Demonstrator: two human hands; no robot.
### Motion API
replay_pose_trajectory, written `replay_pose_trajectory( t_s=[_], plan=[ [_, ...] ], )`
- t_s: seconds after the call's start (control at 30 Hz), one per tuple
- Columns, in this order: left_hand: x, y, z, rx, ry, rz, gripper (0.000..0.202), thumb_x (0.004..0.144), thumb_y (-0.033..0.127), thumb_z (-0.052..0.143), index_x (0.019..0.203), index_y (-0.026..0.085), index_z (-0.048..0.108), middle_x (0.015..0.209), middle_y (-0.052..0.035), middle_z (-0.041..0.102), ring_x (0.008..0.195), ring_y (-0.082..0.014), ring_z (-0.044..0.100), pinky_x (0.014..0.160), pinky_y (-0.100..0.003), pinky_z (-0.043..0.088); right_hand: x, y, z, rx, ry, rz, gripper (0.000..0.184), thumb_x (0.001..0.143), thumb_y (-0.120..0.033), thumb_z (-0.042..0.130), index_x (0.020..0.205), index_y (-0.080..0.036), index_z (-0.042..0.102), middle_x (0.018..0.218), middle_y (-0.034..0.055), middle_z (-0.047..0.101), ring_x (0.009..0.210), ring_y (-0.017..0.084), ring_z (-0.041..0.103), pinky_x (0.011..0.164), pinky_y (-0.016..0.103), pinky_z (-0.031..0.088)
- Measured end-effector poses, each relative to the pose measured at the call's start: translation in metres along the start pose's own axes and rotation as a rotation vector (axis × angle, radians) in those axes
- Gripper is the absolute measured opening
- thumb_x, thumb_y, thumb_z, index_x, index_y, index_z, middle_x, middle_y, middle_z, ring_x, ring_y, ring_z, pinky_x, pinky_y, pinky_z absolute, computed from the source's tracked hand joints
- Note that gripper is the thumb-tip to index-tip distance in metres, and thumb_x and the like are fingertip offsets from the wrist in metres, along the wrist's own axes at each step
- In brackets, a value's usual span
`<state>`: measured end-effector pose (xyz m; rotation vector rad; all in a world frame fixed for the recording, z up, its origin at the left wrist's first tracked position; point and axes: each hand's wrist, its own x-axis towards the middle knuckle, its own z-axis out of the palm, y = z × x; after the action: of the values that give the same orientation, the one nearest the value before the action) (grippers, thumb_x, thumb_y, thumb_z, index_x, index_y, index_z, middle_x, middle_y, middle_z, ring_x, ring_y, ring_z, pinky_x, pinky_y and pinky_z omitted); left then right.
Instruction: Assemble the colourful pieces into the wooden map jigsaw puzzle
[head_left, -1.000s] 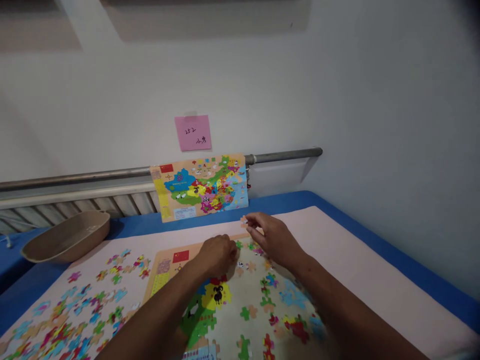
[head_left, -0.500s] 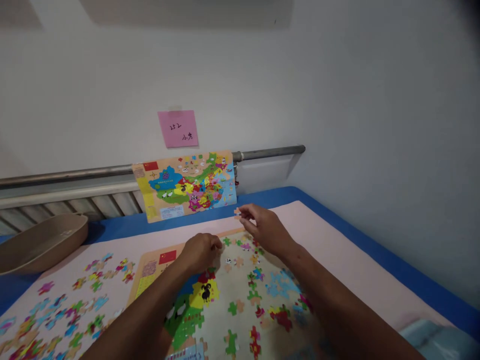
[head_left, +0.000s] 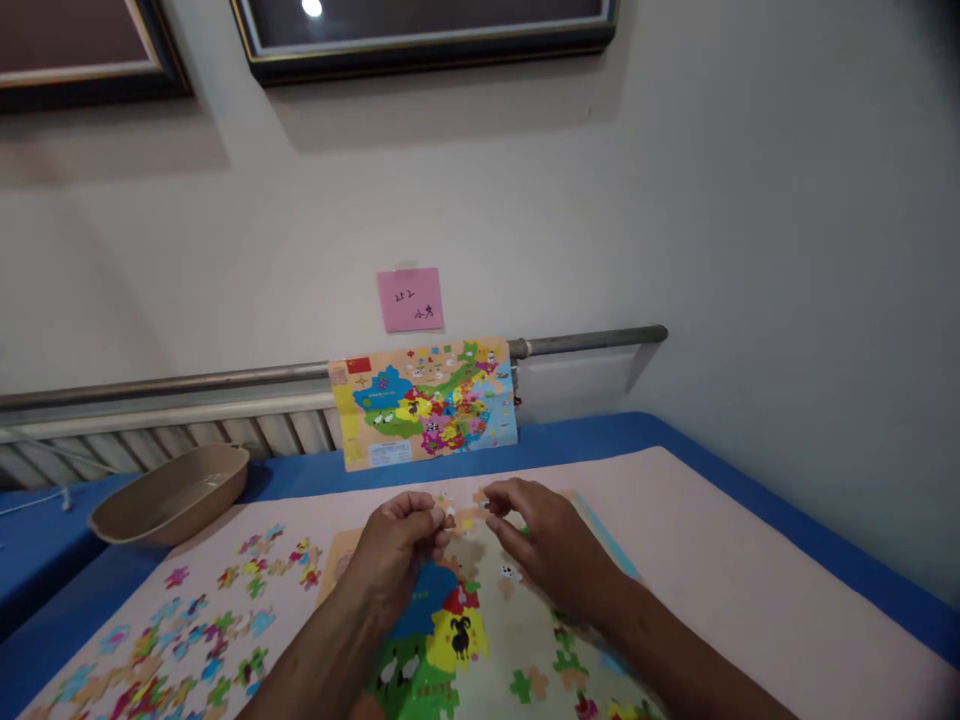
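My left hand (head_left: 397,545) hovers over the top edge of a wooden map jigsaw board (head_left: 501,615), its fingers curled together; whether it holds a piece is hidden. My right hand (head_left: 544,530) pinches a small peach puzzle piece (head_left: 480,496) at its fingertips, close to my left fingertips. Coloured map pieces fill the board's lower part below my hands, including a yellow piece with a black goat (head_left: 459,638). Many loose jigsaw pieces (head_left: 187,630) lie on the pink mat (head_left: 720,540) left of the board.
A printed map poster (head_left: 424,400) leans against a grey pipe (head_left: 589,342) on the wall, below a pink sticky note (head_left: 410,299). A tan plastic tray (head_left: 171,492) sits at far left on the blue table surface (head_left: 585,432). Framed pictures (head_left: 427,30) hang above.
My hands have come closer together above the board's top edge, with the peach piece lowered from beyond the board. The whole scene sits lower in view, and framed pictures have appeared at the top.
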<state>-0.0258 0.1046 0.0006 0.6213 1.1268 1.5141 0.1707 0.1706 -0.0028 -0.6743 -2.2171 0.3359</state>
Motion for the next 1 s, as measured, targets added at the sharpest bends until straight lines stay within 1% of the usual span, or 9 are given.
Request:
replay_pose_trajectory(
  t_s=[0.1, 0.17, 0.23, 0.33, 0.43, 0.57, 0.73, 0.87, 1.0],
  plan=[
    [-0.011, -0.001, -0.001, -0.002, -0.005, -0.006, 0.052, 0.044, 0.032, 0.095, 0.079, 0.015, 0.06, 0.069, -0.0052, 0.068, 0.054, -0.0128, 0.059, 0.049, -0.019, 0.044, -0.001, -0.012, 0.004, -0.001, 0.0, -0.058, 0.019, 0.093, -0.018, 0.06, 0.112, -0.021, 0.06, 0.098, 0.0053, 0.071, 0.091, 0.021, 0.066, 0.081, 0.035, 0.049],
    [-0.015, -0.003, -0.001, -0.002, 0.006, 0.02, 0.051, 0.045, 0.033, 0.095, 0.076, 0.015, 0.06, 0.068, -0.0052, 0.068, 0.054, -0.0126, 0.059, 0.048, -0.019, 0.044, -0.002, -0.017, 0.006, -0.003, 0.015, -0.087, 0.018, 0.093, -0.017, 0.06, 0.111, -0.02, 0.059, 0.097, 0.0057, 0.07, 0.09, 0.021, 0.065, 0.08, 0.035, 0.05],
    [-0.018, -0.004, 0.001, -0.02, 0.008, 0.039, 0.049, 0.046, 0.034, 0.095, 0.075, 0.015, 0.06, 0.068, -0.0053, 0.068, 0.054, -0.0126, 0.059, 0.048, -0.019, 0.044, -0.003, -0.021, 0.008, -0.002, 0.033, -0.099, 0.019, 0.092, -0.016, 0.061, 0.111, -0.02, 0.058, 0.096, 0.0051, 0.07, 0.089, 0.021, 0.065, 0.079, 0.035, 0.049],
    [-0.022, -0.004, 0.005, -0.074, 0.009, 0.033, 0.049, 0.045, 0.033, 0.096, 0.074, 0.015, 0.061, 0.067, -0.0038, 0.067, 0.055, -0.0127, 0.059, 0.049, -0.019, 0.045, -0.003, -0.023, 0.01, -0.002, 0.047, -0.103, 0.02, 0.091, -0.014, 0.062, 0.109, -0.022, 0.058, 0.095, 0.004, 0.069, 0.088, 0.021, 0.065, 0.079, 0.035, 0.049],
    [-0.027, -0.002, 0.009, -0.113, 0.001, 0.032, 0.047, 0.047, 0.034, 0.097, 0.072, 0.015, 0.063, 0.067, -0.0035, 0.066, 0.057, -0.0124, 0.059, 0.051, -0.019, 0.046, -0.002, -0.026, 0.009, -0.006, 0.061, -0.112, 0.017, 0.093, -0.017, 0.06, 0.109, -0.022, 0.057, 0.095, 0.004, 0.068, 0.087, 0.021, 0.065, 0.078, 0.035, 0.049],
    [-0.03, -0.001, 0.012, -0.152, 0.001, 0.058, 0.045, 0.047, 0.034, 0.098, 0.07, 0.014, 0.065, 0.072, -0.0045, 0.067, 0.06, -0.0113, 0.057, 0.054, -0.019, 0.047, -0.002, -0.028, 0.009, -0.023, 0.087, -0.125, 0.012, 0.095, -0.018, 0.057, 0.106, -0.022, 0.058, 0.092, 0.0043, 0.068, 0.085, 0.021, 0.065, 0.077, 0.035, 0.05],
    [-0.027, -0.008, 0.012, -0.147, 0.018, 0.088, 0.043, 0.049, 0.037, 0.097, 0.068, 0.014, 0.066, 0.062, -0.0006, 0.059, 0.056, -0.0094, 0.05, 0.053, -0.018, 0.044, -0.003, -0.027, 0.011, -0.019, 0.101, -0.113, 0.013, 0.094, -0.019, 0.057, 0.107, -0.022, 0.058, 0.093, 0.0057, 0.069, 0.087, 0.022, 0.065, 0.079, 0.037, 0.052],
    [-0.025, -0.011, 0.013, -0.162, 0.014, 0.078, 0.043, 0.049, 0.036, 0.097, 0.068, 0.014, 0.066, 0.063, -0.001, 0.059, 0.055, -0.0095, 0.05, 0.052, -0.018, 0.044, -0.005, -0.024, 0.013, -0.015, 0.102, -0.101, 0.013, 0.094, -0.019, 0.058, 0.107, -0.021, 0.058, 0.095, 0.0066, 0.069, 0.088, 0.022, 0.066, 0.081, 0.038, 0.053],
    [-0.027, -0.011, 0.015, -0.174, 0.021, 0.065, 0.043, 0.047, 0.035, 0.098, 0.067, 0.014, 0.066, 0.064, -0.0013, 0.061, 0.056, -0.0103, 0.051, 0.052, -0.019, 0.044, -0.005, -0.023, 0.014, -0.013, 0.117, -0.116, 0.015, 0.094, -0.018, 0.059, 0.108, -0.021, 0.057, 0.094, 0.0051, 0.068, 0.087, 0.022, 0.065, 0.079, 0.036, 0.052]
  ],
)
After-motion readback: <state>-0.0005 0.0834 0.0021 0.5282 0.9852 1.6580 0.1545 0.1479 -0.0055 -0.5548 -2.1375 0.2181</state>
